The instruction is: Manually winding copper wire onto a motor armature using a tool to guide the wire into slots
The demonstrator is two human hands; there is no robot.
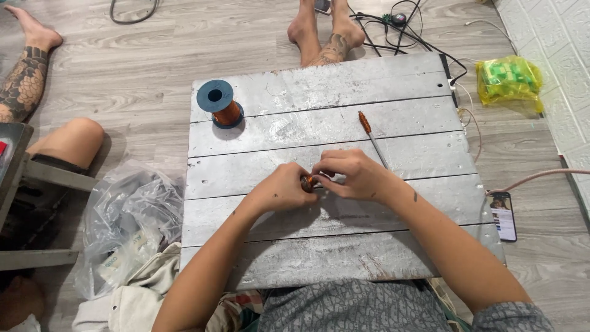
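between the fingers (319,174) sits a small coil (309,182) of coppery orange, and just beyond the fingers lies a grey rod (373,140) with an orange-wound tip. the bench (319,246) under the fingers is worn silvery-grey planks with dark seams, and far left of the fingers stands a spool (220,104) with dark blue flanges and copper-orange wire. well right of the fingers a yellow-green bag (509,80) lies on the pale grey wood-grain floor (123,74); nearer than the fingers, a grey crackle-patterned shirt (356,307).
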